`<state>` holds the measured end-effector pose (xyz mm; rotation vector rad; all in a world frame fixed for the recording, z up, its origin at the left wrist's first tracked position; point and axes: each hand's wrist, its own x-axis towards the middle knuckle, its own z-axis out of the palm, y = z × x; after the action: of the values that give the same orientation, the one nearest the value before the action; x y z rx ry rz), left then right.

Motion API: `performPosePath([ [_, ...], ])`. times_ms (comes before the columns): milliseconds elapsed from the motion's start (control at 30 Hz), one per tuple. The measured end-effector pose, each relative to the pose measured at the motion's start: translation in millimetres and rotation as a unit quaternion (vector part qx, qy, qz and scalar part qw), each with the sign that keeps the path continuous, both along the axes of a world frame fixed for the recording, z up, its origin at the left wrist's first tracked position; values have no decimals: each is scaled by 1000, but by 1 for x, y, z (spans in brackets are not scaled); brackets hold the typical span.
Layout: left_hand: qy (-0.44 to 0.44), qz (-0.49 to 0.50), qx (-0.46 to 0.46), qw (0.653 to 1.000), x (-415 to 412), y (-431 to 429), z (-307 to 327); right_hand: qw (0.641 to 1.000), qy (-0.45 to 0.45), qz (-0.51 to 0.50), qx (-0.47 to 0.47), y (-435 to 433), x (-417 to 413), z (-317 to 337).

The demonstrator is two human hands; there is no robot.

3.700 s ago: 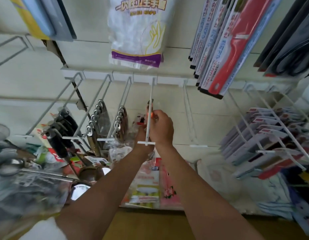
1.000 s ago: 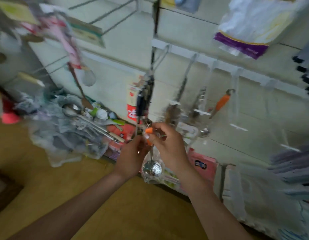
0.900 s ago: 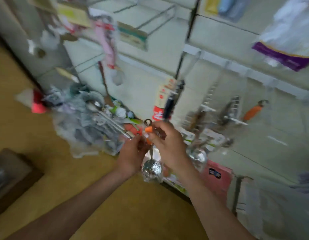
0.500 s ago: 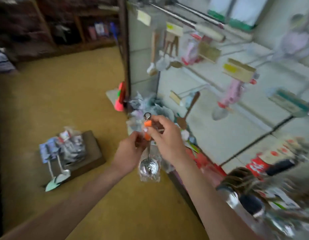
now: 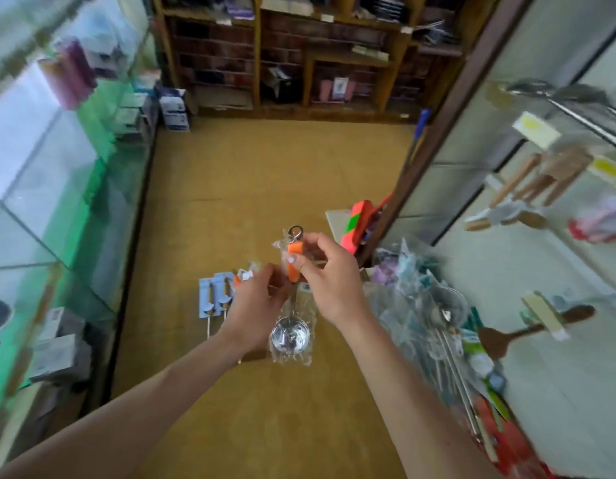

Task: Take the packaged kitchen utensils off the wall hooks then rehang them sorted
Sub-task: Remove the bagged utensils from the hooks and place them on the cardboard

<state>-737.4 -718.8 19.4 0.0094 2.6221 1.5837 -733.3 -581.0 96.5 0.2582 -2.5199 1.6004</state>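
Hands [image 5: 299, 288] still grip ladle [image 5: 291, 326]; wall apparently behind.

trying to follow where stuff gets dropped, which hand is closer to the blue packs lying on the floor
Left. The left hand sits just right of the blue packs, nearly overlapping them in view. The right hand is farther right, pinching the orange-handled ladle.

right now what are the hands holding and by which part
A bagged orange-handled ladle. The right hand pinches the orange handle near its ring; the left hand grips just below, bowl hanging down.
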Motion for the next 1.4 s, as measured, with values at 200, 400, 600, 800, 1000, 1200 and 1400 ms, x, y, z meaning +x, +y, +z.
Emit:
performPosePath([
  [200,10,54,-3,998,-35,-70,7,999,9,44,-4,-73,-50,5],
  [400,18,85,-1,996,-63,-106,22,997,16,72,-19,-113,-94,11],
  [600,30,107,-2,994,-104,-121,24,995,18,92,-20,-130,-147,-1],
  [800,10,122,-32,992,-172,-125,-8,993,8,98,-58,-132,-219,-27],
  [1000,-28,127,-48,990,-236,-114,-42,991,-23,111,-70,-123,-293,-66],
  [1200,-52,142,-46,987,-288,-118,-71,990,-40,117,-65,-130,-349,-97],
  [1400,-72,148,-46,985,-318,-130,-124,989,-67,115,-57,-144,-384,-153],
])
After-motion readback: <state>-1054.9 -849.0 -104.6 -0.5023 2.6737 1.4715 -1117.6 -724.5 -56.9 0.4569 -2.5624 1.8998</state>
